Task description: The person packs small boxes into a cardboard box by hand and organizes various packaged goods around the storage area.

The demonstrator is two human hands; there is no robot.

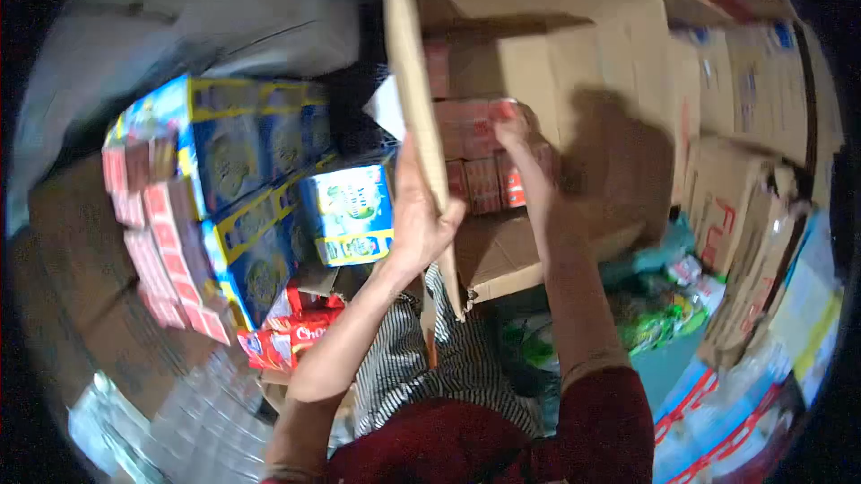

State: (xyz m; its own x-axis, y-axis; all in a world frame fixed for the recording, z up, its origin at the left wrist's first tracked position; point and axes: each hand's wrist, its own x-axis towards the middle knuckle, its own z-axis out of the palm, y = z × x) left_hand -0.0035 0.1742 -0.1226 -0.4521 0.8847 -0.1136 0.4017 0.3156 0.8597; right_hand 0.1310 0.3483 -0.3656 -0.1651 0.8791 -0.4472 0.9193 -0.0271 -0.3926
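Note:
A large open cardboard box (619, 62) is tilted toward me at the centre. My left hand (421, 219) is closed on its left edge, with the thumb over the rim. My right hand (513, 125) reaches inside, at the small red packs (475, 183) stacked against the box's inner left part. Its fingers are bent and blurred over a red pack; whether they grip it is unclear.
At the left stand blue and yellow cartons (229, 156) with red-and-white small boxes (170, 215) beside them. Red packets (291, 331) lie below. Green packets (664, 313) sit at the lower right, near more cardboard boxes (726, 206) and clear plastic (211, 412).

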